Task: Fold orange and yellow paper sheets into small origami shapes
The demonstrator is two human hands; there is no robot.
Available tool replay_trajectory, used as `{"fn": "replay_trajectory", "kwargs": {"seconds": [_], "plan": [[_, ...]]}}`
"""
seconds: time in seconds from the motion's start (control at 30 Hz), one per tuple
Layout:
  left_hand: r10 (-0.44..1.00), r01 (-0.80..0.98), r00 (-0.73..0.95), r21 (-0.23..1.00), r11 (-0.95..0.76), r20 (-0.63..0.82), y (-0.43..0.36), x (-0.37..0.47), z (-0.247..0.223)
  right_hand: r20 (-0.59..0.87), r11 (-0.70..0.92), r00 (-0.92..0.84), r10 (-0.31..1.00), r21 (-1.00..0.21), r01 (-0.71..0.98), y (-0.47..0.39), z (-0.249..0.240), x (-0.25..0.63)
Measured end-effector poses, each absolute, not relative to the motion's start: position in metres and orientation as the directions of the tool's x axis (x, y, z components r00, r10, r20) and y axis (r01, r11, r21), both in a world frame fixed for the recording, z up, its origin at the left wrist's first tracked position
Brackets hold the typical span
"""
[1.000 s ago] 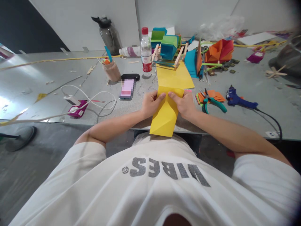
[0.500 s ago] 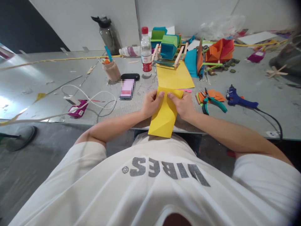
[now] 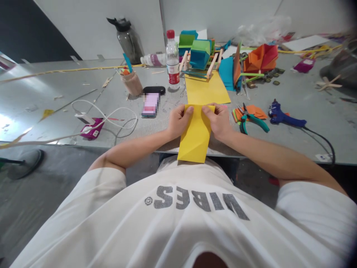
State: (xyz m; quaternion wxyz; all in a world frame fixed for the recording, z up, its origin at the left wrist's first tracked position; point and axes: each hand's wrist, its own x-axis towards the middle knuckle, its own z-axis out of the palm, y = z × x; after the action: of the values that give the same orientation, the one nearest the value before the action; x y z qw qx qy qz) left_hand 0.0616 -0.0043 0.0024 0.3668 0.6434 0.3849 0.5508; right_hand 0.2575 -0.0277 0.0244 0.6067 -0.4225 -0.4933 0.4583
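Observation:
A strip of yellow paper (image 3: 195, 136) with a slanting crease near its lower end is held between both hands at the table's front edge. My left hand (image 3: 179, 120) pinches its upper left side, thumb on top and fingers behind. On the upper right side, my right hand (image 3: 220, 121) grips it the same way. The paper's lower end reaches past the table edge towards my shirt. Just beyond the hands lies a larger yellow sheet (image 3: 208, 89), partly under a model of blue and green folded paper with wooden sticks (image 3: 200, 54).
Right of my hands lie teal-handled pliers (image 3: 255, 122) on orange paper pieces, and a blue glue gun (image 3: 287, 117) with a black cord. To the left are a phone (image 3: 150, 104), a plastic bottle (image 3: 173, 70), a stick holder (image 3: 132, 82) and a purple power adapter (image 3: 93, 129) with white cable.
The yellow strip has turned slightly and stands straighter, its lower end shifted a little right. Both hands keep their hold, and the right thumb has moved slightly outward.

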Motion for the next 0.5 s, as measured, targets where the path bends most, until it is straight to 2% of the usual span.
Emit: {"fn": "replay_trajectory", "kwargs": {"seconds": [0.2, 0.5], "plan": [[0.887, 0.064, 0.027, 0.885, -0.462, 0.461, 0.002, 0.059, 0.004, 0.278, 0.292, 0.115, 0.954, -0.948, -0.126, -0.014, 0.019, 0.263], [0.887, 0.065, -0.008, 0.886, -0.459, 0.461, 0.009, 0.057, 0.011, 0.291, 0.297, 0.086, 0.953, -0.952, -0.071, 0.003, 0.024, 0.275]]}}
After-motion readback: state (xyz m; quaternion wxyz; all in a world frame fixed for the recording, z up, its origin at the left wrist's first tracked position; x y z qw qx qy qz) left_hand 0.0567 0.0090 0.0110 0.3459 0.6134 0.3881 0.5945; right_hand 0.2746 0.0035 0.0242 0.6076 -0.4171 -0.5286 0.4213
